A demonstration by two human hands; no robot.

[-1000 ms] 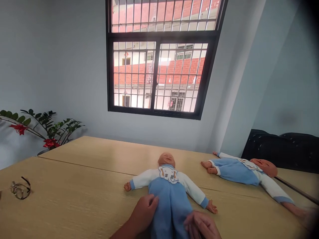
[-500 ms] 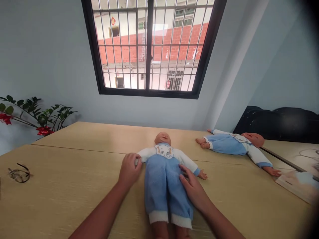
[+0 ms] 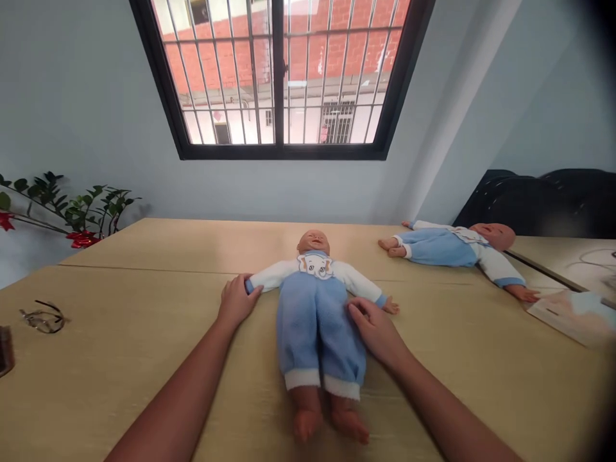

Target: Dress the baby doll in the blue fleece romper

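The doll [image 3: 315, 314] lies on its back on the table [image 3: 120, 359]. The left hand [image 3: 235, 301] wraps around its wrist. The right hand [image 3: 378, 330] rests flat on its side.

A pale blue-grey wall [image 3: 86, 96] is pierced by a black-framed barred window [image 3: 282, 77], through which daylight and a red brick building are seen. A long light wooden table [image 3: 120, 359] is set beneath it. Dark chairs [image 3: 543, 202] are placed at the right, and a green potted plant [image 3: 77, 208] at the left.
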